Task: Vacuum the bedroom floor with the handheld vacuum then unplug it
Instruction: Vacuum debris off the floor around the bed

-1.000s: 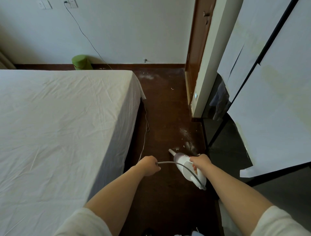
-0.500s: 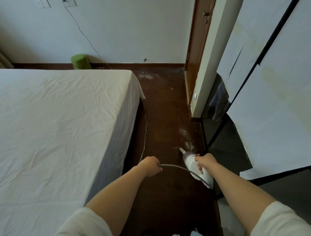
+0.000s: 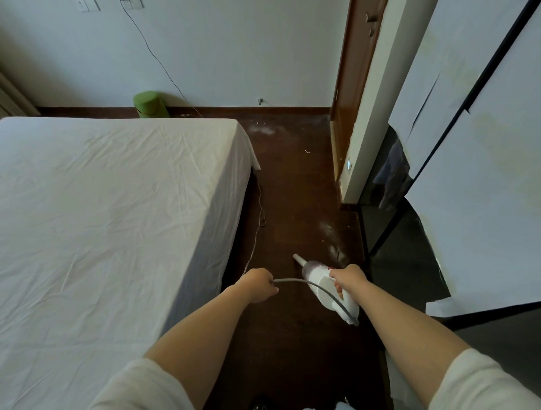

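From the head camera, the right hand (image 3: 348,279) is wrapped around the handle of the white handheld vacuum (image 3: 328,288), whose narrow nozzle (image 3: 299,258) points forward and down toward the dark wooden floor (image 3: 295,187) in the aisle between the bed (image 3: 111,222) and the wardrobe doors (image 3: 486,181). The left hand (image 3: 257,284) is closed around the grey power cord (image 3: 295,281), holding a loop of it up and to the side; from there the cord runs along the foot of the bed, then up the far wall to the wall socket (image 3: 131,3) at the top edge, where it appears to be plugged in. Pale dust patches (image 3: 332,234) lie just ahead and right of the nozzle, more dust sits near the far skirting board, and a small white scrap (image 3: 306,151) lies mid-aisle. A green bin (image 3: 149,104) stands against the wall behind the bed. The vacuuming looks only part done. To do this stretch well, I would angle the nozzle low over the nearest dust, work forward in slow overlapping passes toward the skirting, and let the left hand feed out slack so the cord stays behind the nozzle and never gets dragged through the dust or pulled taut at the socket
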Demonstrator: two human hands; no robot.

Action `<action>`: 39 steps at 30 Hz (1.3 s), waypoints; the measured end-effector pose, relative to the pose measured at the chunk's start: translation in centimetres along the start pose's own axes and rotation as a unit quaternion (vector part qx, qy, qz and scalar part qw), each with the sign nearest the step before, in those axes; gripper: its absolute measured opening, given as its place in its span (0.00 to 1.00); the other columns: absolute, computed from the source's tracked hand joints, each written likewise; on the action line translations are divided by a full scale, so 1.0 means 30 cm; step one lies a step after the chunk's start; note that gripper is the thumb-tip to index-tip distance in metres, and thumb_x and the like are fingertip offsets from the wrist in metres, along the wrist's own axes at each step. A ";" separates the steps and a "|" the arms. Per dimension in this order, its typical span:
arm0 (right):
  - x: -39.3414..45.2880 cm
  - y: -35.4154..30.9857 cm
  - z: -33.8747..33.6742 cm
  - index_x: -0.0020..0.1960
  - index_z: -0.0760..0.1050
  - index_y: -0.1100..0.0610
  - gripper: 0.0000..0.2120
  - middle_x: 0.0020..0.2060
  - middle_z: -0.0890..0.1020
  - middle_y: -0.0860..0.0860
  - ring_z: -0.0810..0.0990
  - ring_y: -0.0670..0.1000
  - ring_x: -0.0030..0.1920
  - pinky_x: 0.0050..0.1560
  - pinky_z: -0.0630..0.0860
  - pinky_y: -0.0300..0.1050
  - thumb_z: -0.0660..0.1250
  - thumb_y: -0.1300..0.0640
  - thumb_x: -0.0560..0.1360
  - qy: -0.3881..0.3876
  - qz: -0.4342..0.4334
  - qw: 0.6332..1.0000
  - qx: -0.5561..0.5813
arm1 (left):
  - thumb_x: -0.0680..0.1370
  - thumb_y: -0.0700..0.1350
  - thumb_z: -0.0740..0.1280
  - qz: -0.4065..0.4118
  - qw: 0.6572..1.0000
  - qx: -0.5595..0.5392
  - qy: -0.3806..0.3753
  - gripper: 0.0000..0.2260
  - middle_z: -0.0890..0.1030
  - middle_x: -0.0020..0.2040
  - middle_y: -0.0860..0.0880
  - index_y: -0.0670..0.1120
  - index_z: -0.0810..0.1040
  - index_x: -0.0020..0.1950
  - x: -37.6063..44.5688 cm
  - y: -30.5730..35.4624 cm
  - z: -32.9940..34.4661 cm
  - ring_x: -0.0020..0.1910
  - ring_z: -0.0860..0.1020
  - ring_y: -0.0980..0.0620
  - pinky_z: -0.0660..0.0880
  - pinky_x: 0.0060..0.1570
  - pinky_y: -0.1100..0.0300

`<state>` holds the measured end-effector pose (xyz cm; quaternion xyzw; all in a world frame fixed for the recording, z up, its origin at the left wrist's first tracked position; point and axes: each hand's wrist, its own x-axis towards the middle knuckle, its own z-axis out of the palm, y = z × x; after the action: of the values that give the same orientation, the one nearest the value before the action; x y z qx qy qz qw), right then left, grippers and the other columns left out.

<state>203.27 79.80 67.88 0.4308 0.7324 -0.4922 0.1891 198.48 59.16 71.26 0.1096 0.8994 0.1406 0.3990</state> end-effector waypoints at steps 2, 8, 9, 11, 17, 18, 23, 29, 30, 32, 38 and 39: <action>0.006 -0.003 -0.008 0.40 0.73 0.63 0.09 0.28 0.74 0.54 0.72 0.51 0.29 0.44 0.73 0.47 0.62 0.60 0.78 0.004 0.004 1.000 -0.004 | 0.79 0.49 0.63 -0.001 1.000 -0.004 -0.002 0.13 0.79 0.55 0.46 0.44 0.77 0.59 -0.002 0.002 0.000 0.48 0.76 0.53 0.72 0.48 0.62; 0.034 -0.020 -0.015 0.56 0.74 0.67 0.12 0.27 0.73 0.54 0.72 0.51 0.27 0.32 0.69 0.43 0.61 0.60 0.79 -0.013 0.014 0.999 -0.028 | 0.80 0.49 0.62 -0.006 1.000 -0.001 -0.001 0.13 0.78 0.57 0.45 0.43 0.76 0.60 -0.027 -0.011 0.007 0.56 0.77 0.48 0.72 0.51 0.58; 0.037 -0.025 -0.010 0.55 0.75 0.68 0.12 0.26 0.73 0.54 0.72 0.51 0.27 0.32 0.69 0.43 0.61 0.60 0.78 -0.015 0.009 0.999 -0.031 | 0.80 0.49 0.62 -0.011 1.000 0.000 -0.001 0.14 0.78 0.57 0.45 0.43 0.76 0.60 -0.032 -0.016 0.007 0.56 0.77 0.47 0.72 0.52 0.58; 0.038 -0.032 0.007 0.52 0.75 0.67 0.10 0.25 0.73 0.54 0.71 0.51 0.26 0.30 0.69 0.43 0.62 0.60 0.78 -0.022 0.003 0.999 -0.039 | 0.80 0.49 0.62 -0.024 1.000 0.001 -0.003 0.14 0.78 0.57 0.44 0.42 0.76 0.61 -0.040 -0.030 0.005 0.57 0.77 0.47 0.73 0.54 0.57; 0.019 -0.044 0.064 0.48 0.74 0.60 0.03 0.27 0.72 0.53 0.69 0.49 0.25 0.25 0.67 0.41 0.62 0.61 0.77 -0.055 -0.005 0.998 -0.040 | 0.80 0.49 0.62 -0.036 0.999 -0.003 -0.004 0.14 0.78 0.57 0.45 0.42 0.76 0.60 -0.051 -0.062 -0.002 0.56 0.76 0.48 0.71 0.51 0.59; 0.010 -0.043 0.076 0.48 0.73 0.60 0.03 0.28 0.72 0.53 0.69 0.49 0.26 0.26 0.67 0.42 0.62 0.61 0.77 -0.059 -0.008 0.998 -0.038 | 0.80 0.49 0.62 -0.037 0.999 0.001 -0.005 0.14 0.78 0.57 0.45 0.42 0.76 0.60 -0.052 -0.066 -0.004 0.56 0.76 0.48 0.71 0.51 0.59; -0.032 -0.009 0.089 0.40 0.72 0.61 0.09 0.27 0.74 0.53 0.72 0.49 0.26 0.28 0.70 0.42 0.62 0.59 0.78 -0.040 -0.005 0.999 -0.035 | 0.80 0.49 0.62 -0.028 0.999 0.019 -0.009 0.14 0.78 0.57 0.45 0.43 0.76 0.60 -0.046 -0.063 -0.004 0.56 0.76 0.49 0.71 0.50 0.60; -0.077 0.075 0.017 0.40 0.71 0.60 0.09 0.28 0.74 0.52 0.72 0.49 0.27 0.29 0.70 0.41 0.62 0.57 0.79 0.010 0.035 0.999 -0.009 | 0.80 0.49 0.62 0.025 0.998 0.043 -0.024 0.13 0.79 0.56 0.44 0.42 0.77 0.58 -0.038 0.003 0.039 0.55 0.78 0.47 0.72 0.49 0.59; -0.084 0.085 0.006 0.42 0.72 0.61 0.09 0.29 0.74 0.53 0.72 0.49 0.28 0.32 0.72 0.42 0.61 0.57 0.79 0.016 0.042 0.999 -0.015 | 0.80 0.49 0.62 0.035 0.998 0.047 -0.028 0.13 0.79 0.56 0.44 0.42 0.77 0.58 -0.040 0.012 0.043 0.55 0.78 0.47 0.72 0.49 0.59; -0.093 0.109 -0.015 0.48 0.73 0.63 0.09 0.30 0.75 0.54 0.74 0.52 0.31 0.39 0.74 0.46 0.61 0.57 0.79 0.025 0.051 0.998 -0.021 | 0.80 0.49 0.62 0.050 0.997 0.053 -0.035 0.14 0.79 0.57 0.43 0.42 0.76 0.59 -0.042 0.024 0.051 0.56 0.77 0.46 0.73 0.52 0.57; -0.121 0.177 -0.042 0.50 0.72 0.65 0.08 0.30 0.75 0.56 0.73 0.52 0.30 0.36 0.71 0.46 0.62 0.59 0.78 0.035 0.055 0.998 -0.002 | 0.80 0.49 0.62 0.070 0.994 0.070 -0.040 0.12 0.78 0.57 0.45 0.43 0.77 0.59 -0.059 0.001 0.072 0.56 0.77 0.48 0.73 0.55 0.57; -0.128 0.187 -0.038 0.49 0.73 0.65 0.08 0.30 0.74 0.55 0.72 0.51 0.29 0.35 0.71 0.45 0.62 0.59 0.78 0.033 0.057 0.998 0.008 | 0.80 0.49 0.62 0.073 0.994 0.075 -0.041 0.13 0.78 0.57 0.45 0.43 0.77 0.59 -0.065 -0.006 0.075 0.56 0.77 0.48 0.74 0.55 0.57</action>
<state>210.16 79.92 67.94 0.4895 0.7082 -0.4723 0.1891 201.42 58.75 71.07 0.2106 0.8797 0.0974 0.4151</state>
